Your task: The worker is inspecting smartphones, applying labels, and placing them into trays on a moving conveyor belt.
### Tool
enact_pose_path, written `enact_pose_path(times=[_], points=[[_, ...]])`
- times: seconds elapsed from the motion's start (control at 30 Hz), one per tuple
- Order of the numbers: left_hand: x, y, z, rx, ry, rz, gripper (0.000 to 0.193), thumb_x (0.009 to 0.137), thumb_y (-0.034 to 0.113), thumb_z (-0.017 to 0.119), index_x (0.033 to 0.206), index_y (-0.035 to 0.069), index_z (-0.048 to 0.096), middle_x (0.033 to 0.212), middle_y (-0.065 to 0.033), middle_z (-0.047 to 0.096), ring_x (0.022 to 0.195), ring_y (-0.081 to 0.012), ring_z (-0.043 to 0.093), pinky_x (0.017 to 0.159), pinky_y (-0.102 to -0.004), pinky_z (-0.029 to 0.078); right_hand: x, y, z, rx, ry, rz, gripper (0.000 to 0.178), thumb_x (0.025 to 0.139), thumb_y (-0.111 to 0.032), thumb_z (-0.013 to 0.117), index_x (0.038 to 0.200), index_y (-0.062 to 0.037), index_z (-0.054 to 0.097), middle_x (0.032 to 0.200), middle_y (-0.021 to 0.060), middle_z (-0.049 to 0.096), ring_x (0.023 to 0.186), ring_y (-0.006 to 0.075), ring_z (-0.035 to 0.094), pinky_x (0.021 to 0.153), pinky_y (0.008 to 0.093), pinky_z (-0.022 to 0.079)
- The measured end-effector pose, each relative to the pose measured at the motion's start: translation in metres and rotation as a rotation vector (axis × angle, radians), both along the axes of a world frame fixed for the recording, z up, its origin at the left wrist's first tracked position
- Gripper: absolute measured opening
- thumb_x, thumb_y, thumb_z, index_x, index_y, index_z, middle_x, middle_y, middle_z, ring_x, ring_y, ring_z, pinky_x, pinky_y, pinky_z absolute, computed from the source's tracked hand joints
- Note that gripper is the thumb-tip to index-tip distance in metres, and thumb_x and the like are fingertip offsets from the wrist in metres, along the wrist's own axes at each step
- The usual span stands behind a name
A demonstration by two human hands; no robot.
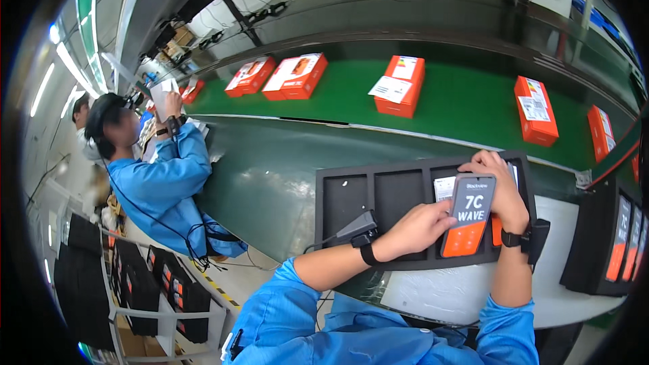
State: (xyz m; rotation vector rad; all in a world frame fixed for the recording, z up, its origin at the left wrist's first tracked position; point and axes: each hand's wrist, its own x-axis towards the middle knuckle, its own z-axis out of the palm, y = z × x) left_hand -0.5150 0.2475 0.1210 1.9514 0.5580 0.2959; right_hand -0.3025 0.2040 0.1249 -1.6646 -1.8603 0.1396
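Head camera view: 1 phone (468,216) with a grey-and-orange face is held over a black compartment tray (346,192). The left hand (419,231) pinches its left edge; the right hand (503,189) curls around its top right corner, and whether it grips anything cannot be told. Orange boxes (399,86) lie on a green belt (466,105) beyond. If the left pinch loosened, the phone could slip and knock a corner against a tray divider (371,190).

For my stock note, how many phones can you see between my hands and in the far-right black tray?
4: one phone between your left hand and right hand, three phones side by side in the black tray. More may hide past the picture's edge.
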Motion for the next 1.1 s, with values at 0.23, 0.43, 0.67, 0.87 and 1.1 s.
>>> enact_pose_path(times=[0.23, 0.43, 0.67, 0.87, 1.1], points=[[-0.067, 0.063, 0.021, -0.374, -0.293, 0.149, 0.037, 0.099, 0.011, 0.051, 0.131, -0.006, 0.050, 0.117, -0.0098, 0.064, 0.105, -0.0124, 0.060, 0.093, -0.0281, 0.048, -0.041, 0.004, 0.002, -0.106, -0.307, -0.083, 0.044, 0.056, -0.014, 0.081, 0.094, -0.0047, 0.062, 0.101, 0.0090, 0.055, 0.104, 0.0293, 0.050, 0.089, 0.0378, 0.040], [-0.176, 0.216, 0.027, -0.075, -0.443, 0.600, 0.033, 0.095, 0.010, 0.058, 0.125, -0.005, 0.058, 0.118, -0.0090, 0.064, 0.106, -0.0119, 0.058, 0.095, -0.0278, 0.046, -0.055, 0.010, 0.014, -0.346, -0.181, -0.058, 0.044, 0.059, -0.007, 0.082, 0.095, -0.0039, 0.056, 0.091, 0.0110, 0.057, 0.096, 0.0282, 0.054, 0.085, 0.0384, 0.043], [-0.277, 0.453, 0.022, 0.484, -0.279, 1.157, 0.032, 0.092, 0.014, 0.060, 0.117, -0.005, 0.064, 0.104, -0.0150, 0.071, 0.091, -0.0169, 0.067, 0.083, -0.0297, 0.051, -0.056, 0.056, -0.014, -0.348, 1.066, 0.026, 0.031, 0.078, 0.007, 0.069, 0.100, -0.0043, 0.051, 0.086, 0.0000, 0.058, 0.079, 0.0051, 0.058, 0.067, 0.0197, 0.046], [-0.259, 0.553, 0.001, 0.662, 0.171, 1.240, 0.025, 0.087, 0.023, 0.063, 0.105, 0.009, 0.073, 0.092, -0.0185, 0.071, 0.089, -0.0271, 0.070, 0.081, -0.0354, 0.052, -0.066, 0.065, -0.019, -0.418, 0.927, -0.095, 0.030, 0.077, 0.005, 0.069, 0.103, -0.0025, 0.059, 0.087, -0.0003, 0.060, 0.077, 0.0048, 0.056, 0.066, 0.0188, 0.044], [-0.251, 0.601, -0.011, 0.827, 0.323, 1.069, 0.030, 0.086, 0.033, 0.061, 0.097, 0.009, 0.075, 0.086, -0.0165, 0.072, 0.084, -0.0308, 0.070, 0.080, -0.0414, 0.053, -0.079, 0.077, -0.017, -0.408, 0.977, -0.118, 0.028, 0.075, 0.004, 0.071, 0.101, -0.0021, 0.062, 0.087, 0.0004, 0.061, 0.076, 0.0059, 0.058, 0.065, 0.0194, 0.045]])
